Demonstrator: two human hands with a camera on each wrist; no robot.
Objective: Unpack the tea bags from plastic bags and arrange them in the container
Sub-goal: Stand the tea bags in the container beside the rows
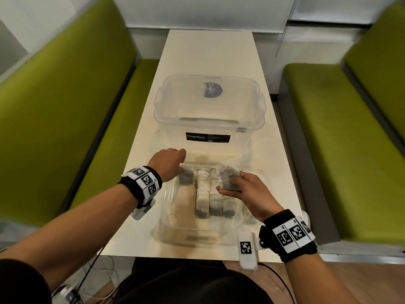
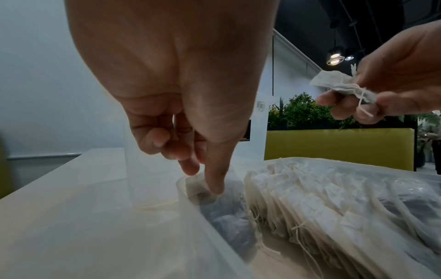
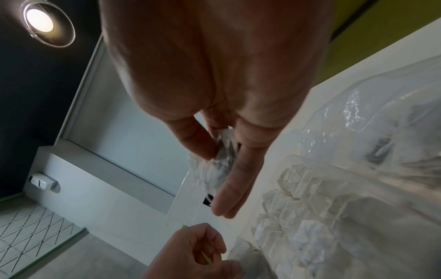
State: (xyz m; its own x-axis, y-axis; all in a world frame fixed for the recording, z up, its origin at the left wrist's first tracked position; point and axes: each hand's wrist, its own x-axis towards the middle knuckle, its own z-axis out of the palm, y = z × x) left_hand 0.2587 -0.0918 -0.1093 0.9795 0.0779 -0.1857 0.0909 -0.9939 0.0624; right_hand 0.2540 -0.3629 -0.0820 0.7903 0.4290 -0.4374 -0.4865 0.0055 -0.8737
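A shallow clear container (image 1: 168,207) stands at the table's near end, with rows of white tea bags (image 1: 203,194) upright in its middle. My left hand (image 1: 183,170) reaches into its far left corner and pinches the top of a dark-filled tea bag (image 2: 198,181) against the container's wall (image 2: 190,217). My right hand (image 1: 230,183) hovers over the far right side and grips a small bunch of tea bags (image 1: 228,177), strings dangling (image 2: 343,86). From the right wrist, that bunch (image 3: 219,162) sits between thumb and fingers, above the rows (image 3: 298,198).
A tall clear Megabox bin (image 1: 208,128) with its lid on stands just behind the container. Crumpled clear plastic bags (image 3: 358,113) lie at the container's far right. The narrow white table (image 1: 208,51) runs between two green benches (image 1: 65,106).
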